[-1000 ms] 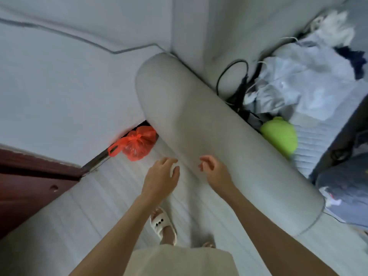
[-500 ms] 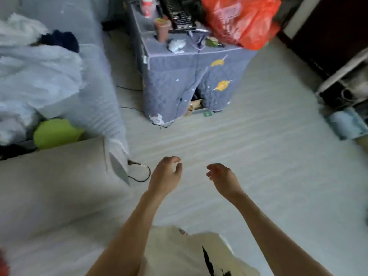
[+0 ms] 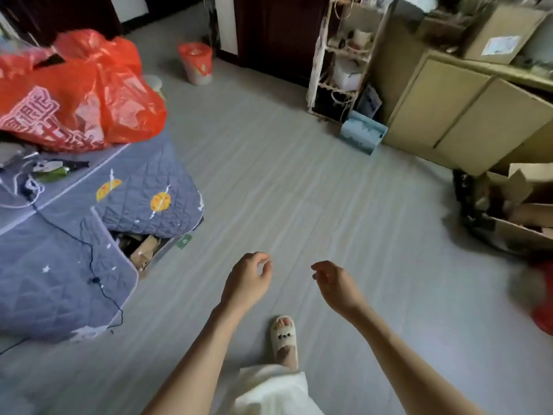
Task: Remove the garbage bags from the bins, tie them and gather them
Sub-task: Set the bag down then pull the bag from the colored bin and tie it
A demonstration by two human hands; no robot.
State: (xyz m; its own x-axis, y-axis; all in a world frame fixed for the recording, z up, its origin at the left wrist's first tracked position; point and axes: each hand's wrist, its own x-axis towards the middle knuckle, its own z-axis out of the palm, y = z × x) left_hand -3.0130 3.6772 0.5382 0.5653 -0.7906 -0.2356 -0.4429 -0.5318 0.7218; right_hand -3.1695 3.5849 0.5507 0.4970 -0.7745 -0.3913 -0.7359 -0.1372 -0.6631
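Observation:
A small bin [image 3: 196,65] lined with a red garbage bag stands on the floor at the far side of the room, by a dark door. My left hand [image 3: 247,280] and my right hand [image 3: 335,283] hang in front of me over the bare floor, fingers loosely curled, holding nothing. A large red plastic bag [image 3: 74,91] with white print lies on the blue quilted table at the left. Something red [image 3: 544,313] shows blurred at the right edge.
The blue quilted table cover [image 3: 74,235] fills the left, with a black cable across it. A white shelf rack [image 3: 338,55], beige cabinets [image 3: 454,115], a light blue box [image 3: 362,133] and an open cardboard box [image 3: 514,211] line the right. My sandalled foot [image 3: 284,339] is below.
The view has swung from the sofa arm and small tied red bag round to the open room. My hands stayed empty in front of me.

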